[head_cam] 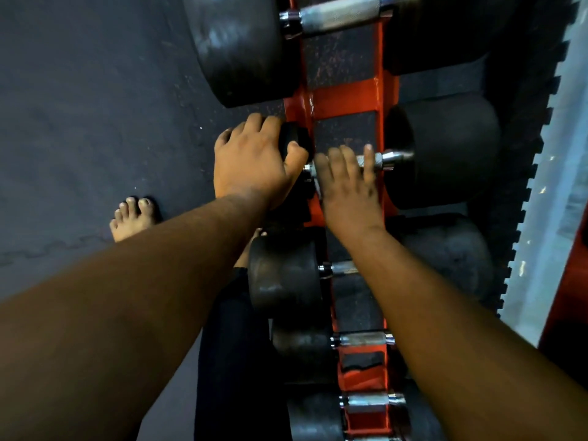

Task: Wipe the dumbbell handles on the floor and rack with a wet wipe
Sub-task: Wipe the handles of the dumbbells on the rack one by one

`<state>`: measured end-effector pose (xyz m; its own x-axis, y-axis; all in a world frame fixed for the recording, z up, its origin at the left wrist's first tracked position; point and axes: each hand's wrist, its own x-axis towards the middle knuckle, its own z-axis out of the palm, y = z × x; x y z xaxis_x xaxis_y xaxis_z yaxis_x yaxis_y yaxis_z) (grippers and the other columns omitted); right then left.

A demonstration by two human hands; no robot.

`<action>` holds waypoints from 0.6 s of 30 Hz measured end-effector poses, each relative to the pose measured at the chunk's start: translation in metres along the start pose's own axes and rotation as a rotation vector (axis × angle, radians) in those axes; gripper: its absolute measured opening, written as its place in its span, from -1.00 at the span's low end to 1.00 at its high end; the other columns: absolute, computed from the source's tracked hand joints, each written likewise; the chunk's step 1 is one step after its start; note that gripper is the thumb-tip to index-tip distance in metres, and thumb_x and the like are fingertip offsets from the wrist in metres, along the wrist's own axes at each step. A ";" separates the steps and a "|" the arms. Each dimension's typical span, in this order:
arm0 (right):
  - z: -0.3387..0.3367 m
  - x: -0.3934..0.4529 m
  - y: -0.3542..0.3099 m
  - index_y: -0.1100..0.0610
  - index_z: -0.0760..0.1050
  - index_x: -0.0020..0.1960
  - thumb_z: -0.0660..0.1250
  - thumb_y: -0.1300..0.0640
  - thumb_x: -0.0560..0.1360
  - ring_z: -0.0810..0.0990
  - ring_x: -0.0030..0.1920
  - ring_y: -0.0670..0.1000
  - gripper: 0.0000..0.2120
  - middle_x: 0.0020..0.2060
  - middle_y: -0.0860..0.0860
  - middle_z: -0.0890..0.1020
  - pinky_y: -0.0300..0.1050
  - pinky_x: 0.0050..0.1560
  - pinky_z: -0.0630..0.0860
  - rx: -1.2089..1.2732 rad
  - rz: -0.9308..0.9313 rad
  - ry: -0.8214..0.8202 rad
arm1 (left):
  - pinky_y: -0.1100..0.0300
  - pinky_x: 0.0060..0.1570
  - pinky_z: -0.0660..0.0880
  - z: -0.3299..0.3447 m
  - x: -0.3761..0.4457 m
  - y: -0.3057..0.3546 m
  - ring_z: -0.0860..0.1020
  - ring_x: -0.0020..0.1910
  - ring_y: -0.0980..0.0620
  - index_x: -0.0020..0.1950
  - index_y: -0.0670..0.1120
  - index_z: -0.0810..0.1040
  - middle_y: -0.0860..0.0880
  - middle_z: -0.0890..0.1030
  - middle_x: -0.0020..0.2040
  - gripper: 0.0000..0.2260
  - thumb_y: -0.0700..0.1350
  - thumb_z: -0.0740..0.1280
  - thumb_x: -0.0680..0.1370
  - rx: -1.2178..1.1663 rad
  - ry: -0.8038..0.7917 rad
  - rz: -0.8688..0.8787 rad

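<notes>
Your right hand [348, 183] is down on the knurled steel handle [370, 160] at the centre of the frame, fingers [369, 163] draped over the bar and spread a little. No wet wipe is visible, so it may be under your palm or not there at all. Your left hand [251, 160] cups the near black head [294, 138] of that same dumbbell, fingers curled over its rim, thumb hooked round the inner edge. The far head [445, 151] sits right of centre, resting on the red rack [343, 97].

This one will be heavy and rigid, so I'd say don't lift it, roll it in its cradle. The rubber head gives you good purchase for turning. The chrome collars look slick, while the knurling should grab a wipe and may shred it if you press hard. More handles wait along the rack: a fat one [340, 14] at the top and smaller ones [362, 339] toward the bottom. Your bare foot [133, 218] is on the dark floor mat [79, 106] at left, so mind anything rolling off.
</notes>
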<state>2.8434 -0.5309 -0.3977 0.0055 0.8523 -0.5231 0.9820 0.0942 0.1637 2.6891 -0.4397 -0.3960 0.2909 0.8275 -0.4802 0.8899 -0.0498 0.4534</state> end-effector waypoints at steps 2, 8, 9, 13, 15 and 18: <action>-0.005 0.007 -0.002 0.13 0.39 0.35 0.23 0.20 0.54 0.45 0.32 0.17 -0.63 0.21 0.12 0.52 0.44 0.50 0.07 0.000 0.044 -0.033 | -0.12 0.29 0.38 0.001 0.001 -0.001 0.54 0.18 -0.17 0.24 -0.11 0.56 -0.14 0.58 0.17 -0.53 0.17 0.07 0.57 0.012 0.002 -0.004; -0.042 0.078 -0.003 0.05 0.58 0.18 0.33 0.12 0.54 0.56 0.27 0.18 -0.78 0.16 0.10 0.65 0.34 0.50 0.11 0.034 -0.011 -0.525 | -0.12 0.27 0.38 0.001 0.002 -0.003 0.54 0.17 -0.19 0.23 -0.12 0.55 -0.15 0.57 0.16 -0.52 0.16 0.07 0.56 0.020 -0.014 -0.007; -0.041 0.074 0.001 0.05 0.57 0.18 0.34 0.11 0.53 0.56 0.25 0.18 -0.77 0.15 0.09 0.64 0.32 0.50 0.14 0.031 -0.032 -0.506 | -0.13 0.28 0.38 0.000 0.002 -0.002 0.54 0.17 -0.19 0.23 -0.12 0.55 -0.15 0.57 0.16 -0.52 0.16 0.07 0.57 0.015 -0.017 -0.003; -0.016 0.023 0.013 0.12 0.53 0.14 0.20 0.09 0.59 0.57 0.11 0.19 -0.79 0.01 0.12 0.60 0.30 0.46 0.27 -0.010 0.048 -0.034 | -0.15 0.32 0.38 -0.001 0.002 -0.001 0.54 0.18 -0.18 0.25 -0.11 0.55 -0.14 0.57 0.18 -0.54 0.16 0.09 0.59 0.002 -0.021 0.001; -0.014 0.018 0.014 0.12 0.48 0.18 0.02 0.10 0.59 0.54 0.15 0.20 -0.68 0.06 0.13 0.57 0.29 0.49 0.21 -0.016 0.093 -0.056 | -0.15 0.33 0.37 0.000 0.002 -0.002 0.54 0.18 -0.18 0.25 -0.11 0.55 -0.14 0.57 0.17 -0.54 0.16 0.09 0.59 0.011 -0.019 0.000; -0.034 0.051 0.015 0.05 0.56 0.17 0.24 0.09 0.56 0.58 0.20 0.20 -0.78 0.12 0.10 0.64 0.22 0.38 0.29 -0.009 0.088 -0.321 | -0.14 0.35 0.37 0.001 0.003 -0.003 0.54 0.20 -0.17 0.26 -0.11 0.55 -0.14 0.58 0.19 -0.54 0.16 0.09 0.59 0.011 -0.033 -0.001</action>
<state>2.8521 -0.4680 -0.3935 0.1508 0.6518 -0.7433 0.9735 0.0330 0.2264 2.6879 -0.4379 -0.3992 0.3014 0.8085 -0.5055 0.8939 -0.0550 0.4450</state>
